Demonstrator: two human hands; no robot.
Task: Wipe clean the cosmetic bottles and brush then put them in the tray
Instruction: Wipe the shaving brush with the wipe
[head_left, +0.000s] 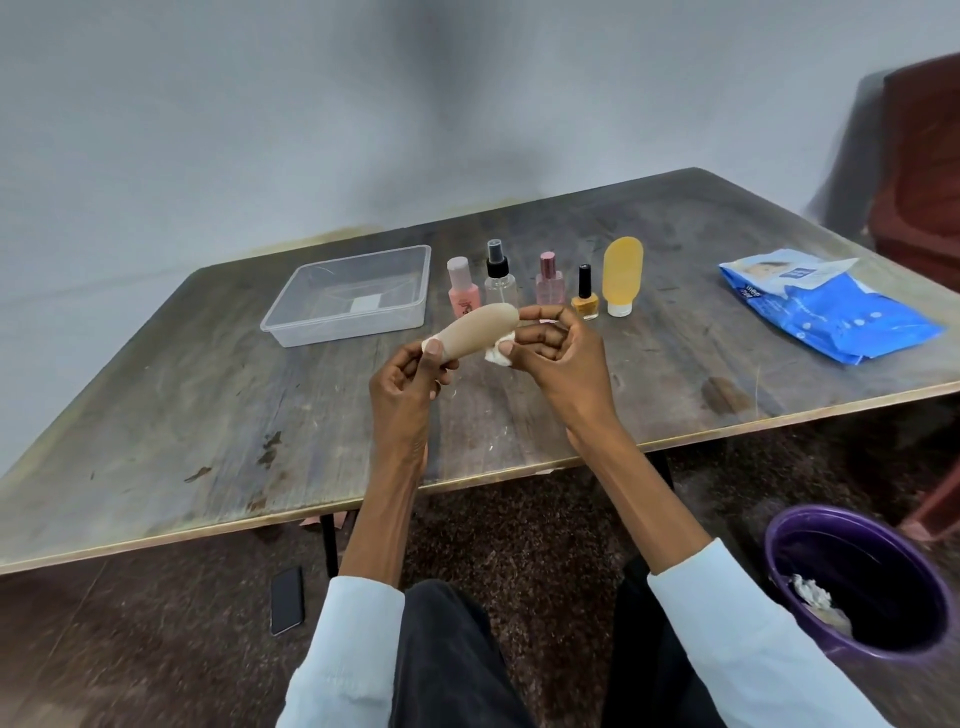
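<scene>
My left hand (410, 379) grips the capped end of a beige squeeze tube (480, 330), held tilted above the table. My right hand (558, 353) holds a crumpled white wipe (498, 353) against the tube's wide end. Behind them stand in a row a pink bottle (462, 288), a clear spray bottle (500, 275), a pink perfume bottle (549, 280), a yellow nail polish (585, 295) and a yellow tube (622, 275) standing on its white cap. A clear plastic tray (291, 322) sits at the left with nothing in it. No brush is visible.
A blue pack of wipes (826, 306) lies at the table's right side. A purple bin (810, 525) with used wipes stands on the floor at my right. A black phone (287, 600) lies on the floor under the table's (208, 415) front edge.
</scene>
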